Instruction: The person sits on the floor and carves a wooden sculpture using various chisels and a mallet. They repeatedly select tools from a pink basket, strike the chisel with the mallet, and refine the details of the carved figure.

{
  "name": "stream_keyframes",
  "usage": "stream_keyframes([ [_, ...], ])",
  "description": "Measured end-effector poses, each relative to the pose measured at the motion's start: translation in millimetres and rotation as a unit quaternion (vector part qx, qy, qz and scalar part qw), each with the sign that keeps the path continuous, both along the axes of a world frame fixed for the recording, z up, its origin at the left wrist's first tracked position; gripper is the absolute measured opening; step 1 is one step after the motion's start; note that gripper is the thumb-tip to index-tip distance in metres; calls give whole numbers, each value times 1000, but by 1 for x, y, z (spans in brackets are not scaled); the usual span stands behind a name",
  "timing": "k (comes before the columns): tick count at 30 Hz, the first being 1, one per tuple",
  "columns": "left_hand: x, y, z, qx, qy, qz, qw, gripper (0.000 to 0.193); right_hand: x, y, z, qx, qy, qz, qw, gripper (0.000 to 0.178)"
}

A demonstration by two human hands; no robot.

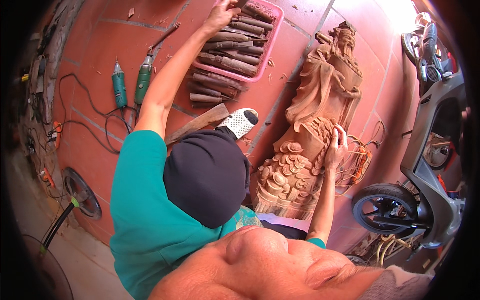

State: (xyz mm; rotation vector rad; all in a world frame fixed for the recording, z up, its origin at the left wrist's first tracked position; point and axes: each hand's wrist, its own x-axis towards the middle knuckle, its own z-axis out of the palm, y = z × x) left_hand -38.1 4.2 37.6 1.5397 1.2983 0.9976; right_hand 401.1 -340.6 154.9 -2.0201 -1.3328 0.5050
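A carved wooden statue (325,95) of a bearded, robed figure lies on its back on the tiled floor, its head toward the far side. My right hand (337,145) rests on the statue's right side, by the carved scale-like pattern, fingers stretched out. At the far edge of the view, my left hand (221,16) is over a pink plastic basket (274,42) filled with carving chisels (232,47). Its fingers are closed around the end of a dark chisel (241,3), mostly cut off by the frame. More chisels (212,87) lie just outside the basket's near side.
Two green corded rotary tools (119,85) lie left of my left arm, cables trailing. A wooden bar (197,123) lies near my white clog (240,123). Right of the statue are an orange power strip (361,164) with wires and a parked motorbike (425,165). Wood chips dot the floor.
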Motion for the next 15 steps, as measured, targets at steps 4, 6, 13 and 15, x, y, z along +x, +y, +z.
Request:
stream_keyframes([
  [4, -20, -31, 30, -128, -297, -38, 946, 29, 1, -1, -1, 4, 5, -1, 1000, 23],
  [6, -18, -46, 45, -146, -351, -59, 923, 29, 1, -1, -1, 5, 6, -1, 1000, 23],
  [13, -10, -75, 70, -181, -442, -43, 878, 25, -2, 1, 3, -1, 12, 0, 1000, 23],
  [15, -9, -75, 68, -182, -439, -44, 879, 27, 0, 0, 1, -5, 19, -7, 1000, 23],
])
